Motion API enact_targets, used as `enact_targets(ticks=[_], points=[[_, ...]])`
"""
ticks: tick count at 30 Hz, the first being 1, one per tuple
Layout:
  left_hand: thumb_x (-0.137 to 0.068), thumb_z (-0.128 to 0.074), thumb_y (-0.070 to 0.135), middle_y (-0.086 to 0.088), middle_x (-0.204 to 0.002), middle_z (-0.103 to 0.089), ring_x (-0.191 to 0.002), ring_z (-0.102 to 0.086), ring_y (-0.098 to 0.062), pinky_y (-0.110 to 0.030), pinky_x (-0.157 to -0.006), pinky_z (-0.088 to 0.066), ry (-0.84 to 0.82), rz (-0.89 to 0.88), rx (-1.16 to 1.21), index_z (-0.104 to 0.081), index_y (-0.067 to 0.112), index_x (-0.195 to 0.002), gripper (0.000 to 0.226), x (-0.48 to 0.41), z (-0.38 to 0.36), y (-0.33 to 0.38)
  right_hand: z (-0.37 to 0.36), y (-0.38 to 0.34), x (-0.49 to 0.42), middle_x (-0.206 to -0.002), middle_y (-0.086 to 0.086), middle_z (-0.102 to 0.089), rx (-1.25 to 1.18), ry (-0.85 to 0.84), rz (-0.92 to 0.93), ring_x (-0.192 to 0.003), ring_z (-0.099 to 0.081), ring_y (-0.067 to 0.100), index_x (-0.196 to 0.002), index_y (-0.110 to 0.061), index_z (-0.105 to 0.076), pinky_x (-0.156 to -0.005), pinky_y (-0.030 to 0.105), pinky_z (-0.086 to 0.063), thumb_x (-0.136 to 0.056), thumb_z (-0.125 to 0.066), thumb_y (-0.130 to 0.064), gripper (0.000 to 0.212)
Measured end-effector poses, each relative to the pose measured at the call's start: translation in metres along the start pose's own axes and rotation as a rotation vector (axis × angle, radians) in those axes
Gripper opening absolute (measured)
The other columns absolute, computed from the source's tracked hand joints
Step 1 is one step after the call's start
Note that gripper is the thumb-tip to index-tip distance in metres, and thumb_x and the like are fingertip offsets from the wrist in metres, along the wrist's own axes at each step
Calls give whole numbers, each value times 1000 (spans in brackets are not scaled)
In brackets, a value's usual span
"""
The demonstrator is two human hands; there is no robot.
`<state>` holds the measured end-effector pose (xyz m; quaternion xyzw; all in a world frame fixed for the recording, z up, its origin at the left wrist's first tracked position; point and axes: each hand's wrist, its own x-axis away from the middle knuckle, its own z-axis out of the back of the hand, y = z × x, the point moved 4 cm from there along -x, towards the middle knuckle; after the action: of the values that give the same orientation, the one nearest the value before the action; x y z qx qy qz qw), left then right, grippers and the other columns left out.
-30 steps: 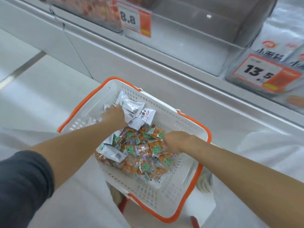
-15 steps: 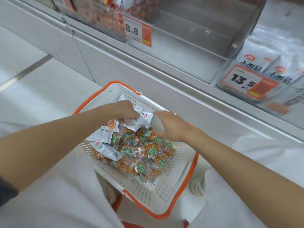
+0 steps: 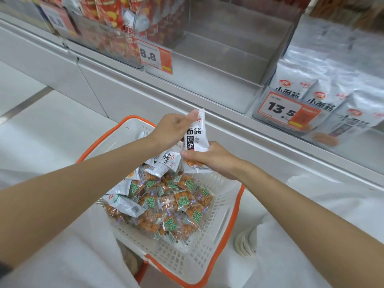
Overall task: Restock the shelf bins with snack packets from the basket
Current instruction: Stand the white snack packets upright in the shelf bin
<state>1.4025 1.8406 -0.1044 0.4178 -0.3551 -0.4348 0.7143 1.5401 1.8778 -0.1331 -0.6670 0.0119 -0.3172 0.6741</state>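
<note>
Both hands are holding a white snack packet [image 3: 196, 136] above the far end of the basket [image 3: 233, 217].
The left hand [image 3: 171, 129] is pinching its top edge; the right hand [image 3: 211, 160] is curling round its lower end. More packets [image 3: 166, 206] are lying heaped in the basket, with the shelf bins [image 3: 218, 65] standing beyond it.

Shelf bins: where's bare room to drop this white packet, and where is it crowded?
The middle bin, between the red packets by the 8.8 tag and the white bags behind the 13.5 tag, shows bare floor. Both neighbours are packed. The basket is bare at its near end; the packet heap crowds its middle.
</note>
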Motion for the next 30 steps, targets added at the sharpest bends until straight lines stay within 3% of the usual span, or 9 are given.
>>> enact_targets(ticks=[4, 9, 13, 15, 19, 21, 23, 27, 30], points=[[-83, -61, 62, -7, -47, -35, -45, -31, -18, -30, -48, -26, 125, -144, -269, -40, 9, -50, 66, -16, 10, 9, 2, -4, 5, -105, 8, -73, -42, -142, -66, -99, -70, 21, -113, -6, -64, -92, 31, -54, -84, -74, -11, 31], [-69, -61, 74, -6, -45, -36, -45, -31, -19, -32, -48, -25, 136, -219, -369, -45, 5, -49, 74, -28, 14, 24, 17, -19, 19, -94, -4, -73, 7, -274, -78, -89, -69, 10, -104, -14, -64, -80, 21, -53, -88, -67, -5, 18], [-75, -61, 70, -8, -46, -45, -44, -34, -20, -30, -48, -24, 185, -319, -636, -51, 4, -53, 71, -25, 7, 41, 28, -24, 32, -96, -7, -72, 100, -369, -105, -93, -68, 7, -107, -18, -61, -83, 20, -52, -89, -67, -5, 23], [-81, -59, 66, -15, -52, -53, -45, -38, -17, -29, -47, -27, 103, -329, -542, -55, 1, -58, 68, -23, -2, 46, 37, -25, 38, -96, -5, -72, 216, -356, -112, -92, -67, 9, -106, -15, -62, -82, 20, -54, -86, -71, -7, 23], [-94, -57, 42, -33, -74, -61, -57, -52, -17, -22, -51, -39, -152, -196, -67, -61, -15, -78, 59, -24, -28, 49, 53, -21, 49, -105, 4, -72, 334, -270, -120, -97, -69, 18, -108, -15, -63, -83, 23, -56, -84, -75, -21, 27], [-95, -60, 33, -32, -60, -49, -52, -44, -15, -21, -47, -33, -109, -206, -22, -55, -18, -72, 56, -25, -34, 52, 51, -21, 54, -107, 6, -72, 252, -211, -117, -97, -70, 18, -109, -15, -63, -87, 27, -56, -84, -66, -44, 39], [-94, -61, 26, -14, -53, -34, -48, -30, -10, -23, -44, -24, -21, -241, 10, -48, -11, -60, 53, -29, -36, 55, 51, -20, 54, -101, 7, -74, 170, -30, -87, -90, -71, 19, -105, -14, -65, -85, 31, -55, -86, -50, -61, 52], [-90, -64, 34, -11, -49, -33, -48, -28, -14, -31, -47, -23, 108, -366, -94, -47, -7, -55, 57, -34, -39, 68, 55, -15, 60, -84, 10, -75, 87, 263, 56, -74, -71, 22, -90, -6, -70, -73, 31, -55, -87, -48, -60, 58], [-87, -64, 39, 5, -40, -33, -45, -27, -10, -30, -47, -24, 145, -425, -118, -44, 11, -46, 54, -34, -47, 83, 65, -21, 73, -69, -3, -71, 103, 322, 97, -60, -65, 7, -79, -11, -67, -59, 18, -48, -95, -52, -42, 38]])
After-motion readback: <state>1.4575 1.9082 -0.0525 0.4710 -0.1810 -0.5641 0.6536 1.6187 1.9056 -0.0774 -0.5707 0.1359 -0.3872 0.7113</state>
